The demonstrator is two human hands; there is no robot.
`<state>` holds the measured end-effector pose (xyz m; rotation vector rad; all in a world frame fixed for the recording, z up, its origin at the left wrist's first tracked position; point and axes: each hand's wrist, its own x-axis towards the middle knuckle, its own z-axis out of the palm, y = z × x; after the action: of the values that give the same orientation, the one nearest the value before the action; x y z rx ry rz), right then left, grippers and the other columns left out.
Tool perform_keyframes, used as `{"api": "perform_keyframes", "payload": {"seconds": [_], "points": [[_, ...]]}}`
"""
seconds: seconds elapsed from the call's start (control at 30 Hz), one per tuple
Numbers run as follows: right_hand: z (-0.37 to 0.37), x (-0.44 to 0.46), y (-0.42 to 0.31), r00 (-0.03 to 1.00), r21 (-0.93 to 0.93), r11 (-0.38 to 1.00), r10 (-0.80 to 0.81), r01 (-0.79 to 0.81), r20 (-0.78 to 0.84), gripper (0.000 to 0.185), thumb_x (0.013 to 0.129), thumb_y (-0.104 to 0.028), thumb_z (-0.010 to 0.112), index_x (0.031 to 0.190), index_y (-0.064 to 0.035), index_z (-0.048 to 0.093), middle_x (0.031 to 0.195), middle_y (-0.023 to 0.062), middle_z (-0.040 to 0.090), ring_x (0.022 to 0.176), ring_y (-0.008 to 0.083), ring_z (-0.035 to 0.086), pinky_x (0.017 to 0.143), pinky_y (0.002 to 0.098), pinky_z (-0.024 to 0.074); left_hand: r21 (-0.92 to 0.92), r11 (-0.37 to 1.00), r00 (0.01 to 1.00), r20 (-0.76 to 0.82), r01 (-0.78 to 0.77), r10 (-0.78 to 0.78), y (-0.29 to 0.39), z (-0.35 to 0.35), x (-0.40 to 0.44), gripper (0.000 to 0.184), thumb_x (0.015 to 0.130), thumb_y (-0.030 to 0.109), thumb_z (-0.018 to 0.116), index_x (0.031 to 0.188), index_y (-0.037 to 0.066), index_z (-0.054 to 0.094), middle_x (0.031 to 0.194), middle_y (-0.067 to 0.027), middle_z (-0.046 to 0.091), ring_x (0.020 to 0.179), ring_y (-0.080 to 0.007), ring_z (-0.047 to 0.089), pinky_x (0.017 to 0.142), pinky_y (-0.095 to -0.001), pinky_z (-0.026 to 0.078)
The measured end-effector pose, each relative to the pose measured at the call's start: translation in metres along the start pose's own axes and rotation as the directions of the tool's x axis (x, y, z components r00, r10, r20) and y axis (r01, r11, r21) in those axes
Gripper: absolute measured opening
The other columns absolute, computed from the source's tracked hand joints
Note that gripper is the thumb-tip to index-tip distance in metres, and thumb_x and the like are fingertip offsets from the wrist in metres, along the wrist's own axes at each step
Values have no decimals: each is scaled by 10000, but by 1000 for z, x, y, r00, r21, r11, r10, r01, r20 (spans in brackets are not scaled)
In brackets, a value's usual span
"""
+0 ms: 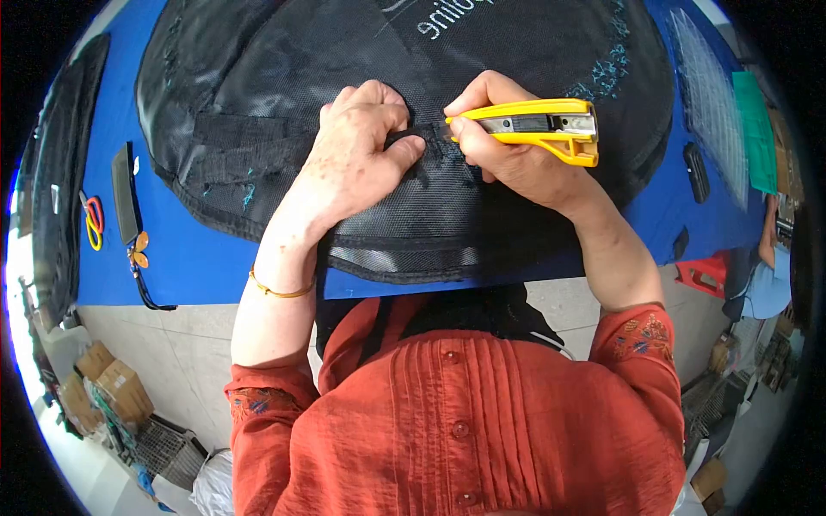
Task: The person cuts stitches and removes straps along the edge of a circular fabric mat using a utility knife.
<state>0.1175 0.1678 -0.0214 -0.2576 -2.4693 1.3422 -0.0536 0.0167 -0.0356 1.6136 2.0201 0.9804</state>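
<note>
A large black mesh fabric piece (pixel 361 60) with white lettering at its top lies on the blue table (pixel 206 258). My right hand (pixel 512 150) grips a yellow utility knife (pixel 551 120), its front end low over the mesh near the middle. To its left, my left hand (pixel 366 142) presses on the fabric, with a dark strip of the material pinched between thumb and curled fingers. The blade tip is too small to make out. Teal thread scraps (pixel 609 70) are scattered on the mesh at the upper right, with a few more at the lower left.
Scissors with red and yellow handles (pixel 93 222), a black pouch (pixel 126 193) and a cord with an orange charm lie at the left. At the right are a black object (pixel 695 172), clear plastic sheeting (pixel 710 95) and a red stool (pixel 704 273). Cardboard boxes (pixel 120 387) stand on the floor.
</note>
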Motion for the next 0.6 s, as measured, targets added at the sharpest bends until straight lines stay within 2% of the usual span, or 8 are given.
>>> {"api": "perform_keyframes", "payload": {"seconds": [0.07, 0.13, 0.17, 0.27, 0.33, 0.47, 0.6], "points": [[1, 1, 0, 1000, -6, 1000, -4, 4, -10, 97, 888, -41, 688, 940, -43, 606, 949, 63, 593, 805, 196, 634, 715, 284, 521, 4, 1000, 1000, -14, -8, 8, -1, 1, -1, 183, 821, 165, 758, 850, -4, 695, 1035, -112, 633, 1054, -316, 571, 957, -424, 416], [1, 1, -1, 993, 107, 988, 116, -114, -12, 97, 888, -55, 694, 928, -50, 606, 940, 61, 591, 798, 192, 628, 707, 280, 515, 5, 1000, 999, -23, -22, 22, 0, 2, -1, 182, 821, 165, 757, 843, -2, 689, 1025, -111, 629, 1049, -314, 571, 955, -422, 414], [1, 2, -2, 993, 105, 988, 120, -117, -16, 97, 888, -55, 694, 928, -50, 606, 940, 61, 591, 798, 192, 628, 707, 280, 515, 4, 1000, 999, -28, -17, 17, 0, 2, -1, 180, 821, 162, 756, 833, -1, 681, 1014, -107, 625, 1044, -312, 569, 956, -420, 412], [-2, 1, 0, 997, 53, 996, 77, -76, -11, 105, 872, -55, 700, 920, -64, 606, 938, 64, 596, 802, 199, 631, 703, 288, 517, 0, 1000, 1000, -28, -9, 9, 1, 2, -1, 179, 823, 156, 753, 815, 1, 666, 994, -101, 619, 1034, -306, 566, 956, -416, 408], [-4, 1, 4, 997, 36, 999, 22, -25, 72, 119, 855, -55, 703, 918, -70, 603, 944, 68, 602, 810, 214, 634, 703, 300, 523, 1, 1000, 1000, -26, 0, 0, 1, 2, 0, 178, 824, 153, 752, 808, 2, 659, 986, -97, 617, 1029, -304, 564, 956, -415, 406], [-1, 1, -1, 997, 6, 998, 56, -56, 56, 130, 844, -62, 706, 920, -73, 601, 950, 70, 607, 818, 227, 639, 704, 308, 527, -6, 1000, 1000, -25, -10, 10, -2, 2, -1, 172, 824, 149, 751, 806, 6, 658, 996, -96, 626, 1024, -304, 564, 955, -417, 406], [2, 0, 3, 999, 78, 996, 40, -42, 20, 118, 858, -75, 698, 921, -70, 600, 931, 63, 601, 818, 212, 639, 703, 306, 522, -2, 1000, 1000, -21, -1, 1, 0, 1, -1, 171, 823, 148, 752, 800, 7, 658, 1003, -95, 633, 1025, -305, 566, 955, -417, 407]]}}
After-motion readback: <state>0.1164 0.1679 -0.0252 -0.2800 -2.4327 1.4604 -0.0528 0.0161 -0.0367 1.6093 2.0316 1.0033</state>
